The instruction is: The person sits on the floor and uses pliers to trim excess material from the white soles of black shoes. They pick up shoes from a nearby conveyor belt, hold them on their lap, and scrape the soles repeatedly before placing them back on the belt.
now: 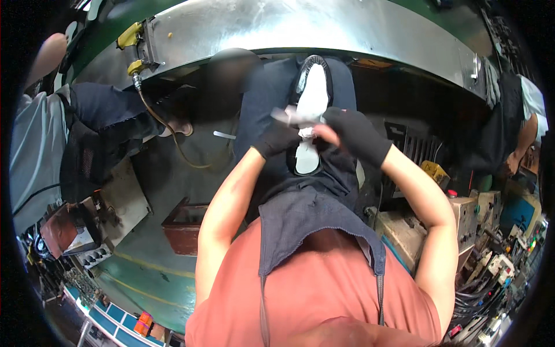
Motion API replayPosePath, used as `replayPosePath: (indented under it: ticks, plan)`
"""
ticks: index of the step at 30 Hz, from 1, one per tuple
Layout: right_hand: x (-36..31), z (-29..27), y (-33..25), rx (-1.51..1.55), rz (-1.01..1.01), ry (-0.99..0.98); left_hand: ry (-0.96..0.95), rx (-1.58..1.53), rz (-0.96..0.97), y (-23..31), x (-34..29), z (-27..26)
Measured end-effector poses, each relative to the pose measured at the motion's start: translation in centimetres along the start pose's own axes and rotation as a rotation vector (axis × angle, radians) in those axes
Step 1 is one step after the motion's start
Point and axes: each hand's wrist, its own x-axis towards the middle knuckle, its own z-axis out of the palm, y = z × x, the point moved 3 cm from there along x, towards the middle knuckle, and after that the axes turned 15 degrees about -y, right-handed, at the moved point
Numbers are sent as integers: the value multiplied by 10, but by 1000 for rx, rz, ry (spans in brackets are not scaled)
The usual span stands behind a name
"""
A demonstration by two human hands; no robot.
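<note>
A black shoe [328,81] lies lengthwise across my lap, its long pale sole face [314,95] turned up and its rounded toe pointing away from me. The pale heel part [307,159] shows nearer my body. My left hand [279,137], in a black glove with bare fingertips, is at the shoe's left side; its fingers are smeared by motion over the narrow middle. From the right, my gloved right hand [351,132] bends its fingers in at the same place, its bare thumb blurred. Between the hands is a small crumpled white piece [307,132]; whether either hand grips it is unclear.
A metal bench [324,26] runs across the far side, with a yellow air tool [132,43] and hose at its left. People sit on both sides. A dark red stool-like box [186,228] stands on the floor at left; machine boxes [404,231] crowd the right.
</note>
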Motion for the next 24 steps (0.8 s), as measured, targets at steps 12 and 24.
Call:
replayPosePath:
  ticks: [12, 24]
  plan:
    - [-42, 146, 87, 1149, 493, 458, 326, -24, 333, 29, -13, 3]
    - [-55, 130, 75, 1284, 349, 527, 248, -341, 805, 309, 110, -113]
